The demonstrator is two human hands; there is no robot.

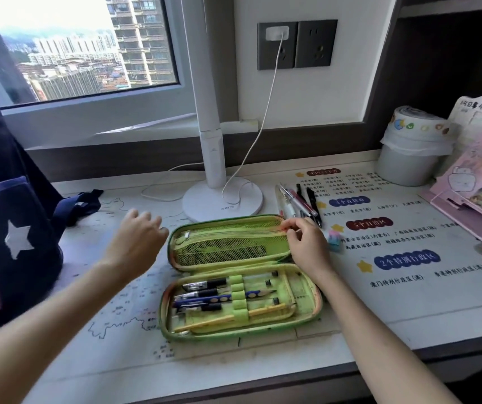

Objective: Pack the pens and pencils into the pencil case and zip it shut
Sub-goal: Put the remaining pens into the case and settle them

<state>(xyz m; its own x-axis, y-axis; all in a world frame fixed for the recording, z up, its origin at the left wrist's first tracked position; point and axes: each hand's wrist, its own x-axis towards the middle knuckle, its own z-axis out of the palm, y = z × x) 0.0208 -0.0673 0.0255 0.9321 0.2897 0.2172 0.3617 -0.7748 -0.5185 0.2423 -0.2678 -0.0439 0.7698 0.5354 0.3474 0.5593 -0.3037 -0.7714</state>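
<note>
A green pencil case (301,298) lies open on the desk. Its near half holds several pens and pencils (204,295) under elastic loops. Its far half has a zipped mesh pocket (228,249). My right hand (306,246) pinches the right end of that pocket's upper edge, at the zipper. My left hand (137,237) hovers just left of the case with loosely curled fingers and holds nothing. Several loose pens (298,202) lie on the desk behind the case's right end. A small pink and blue eraser (336,240) sits to the right of my right hand.
A white lamp base (222,199) and its cable stand right behind the case. A dark blue backpack (9,228) fills the left. A white bin (411,153) and a pink book stand (478,199) are at the right. A printed desk mat (394,272) covers the desk.
</note>
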